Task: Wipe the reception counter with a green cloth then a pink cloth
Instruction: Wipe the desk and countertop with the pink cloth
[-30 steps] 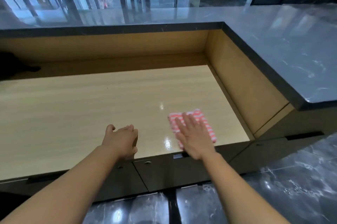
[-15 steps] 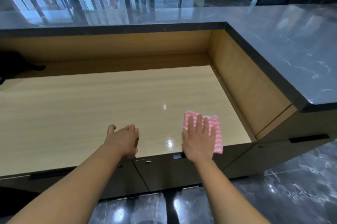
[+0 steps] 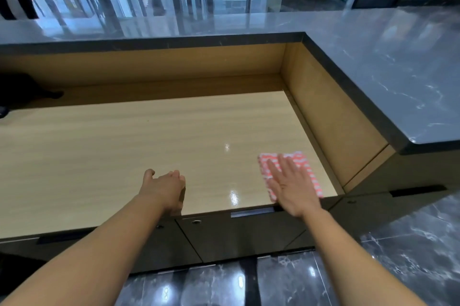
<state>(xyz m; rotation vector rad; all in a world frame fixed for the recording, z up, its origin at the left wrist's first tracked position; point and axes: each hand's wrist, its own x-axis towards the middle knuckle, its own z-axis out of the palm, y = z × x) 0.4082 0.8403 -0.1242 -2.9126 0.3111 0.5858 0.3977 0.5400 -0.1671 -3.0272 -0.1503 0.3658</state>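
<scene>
Big light wood-grain counter (image 3: 104, 156) sits sunk w/ a raised grey marble ledge (image 3: 388, 76) running behind and down the right side. Left hand (image 3: 165, 188) is parked on the front edge, fingers curled loosely, grip on nothing, prob just bracing. Right hand (image 3: 292, 188) lies flat w/ fingers spread, palm pressing the pink-and-white striped folded cloth (image 3: 302, 165) onto the wood; flat palm = more contact for wiping imo, no pinch at all. Cloth is in the near right corner, close to the front edge and near the side wall. It's a rectangle, long axis running front to back, tilted a bit left at the far end. No green cloth in view, so looks like the 2nd pass.
</scene>
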